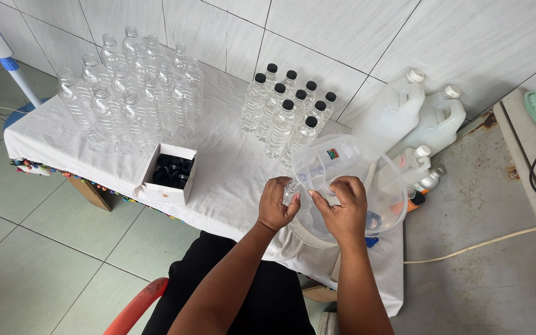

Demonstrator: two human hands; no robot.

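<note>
Small clear uncapped plastic bottle [291,189]

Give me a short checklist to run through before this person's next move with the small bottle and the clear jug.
1. Left hand grips the small bottle: ok.
2. Right hand holds the clear jug: ok.
3. Jug spout over the bottle mouth: cannot tell.
4. Liquid left in the jug: cannot tell.
5. Box of black caps nearby: ok.
6. Space beside the capped bottles: ok.

White tiled wall [342,31], grey-green tiled floor [26,248] — cloth-draped table [51,139], red chair edge [134,307]
</note>
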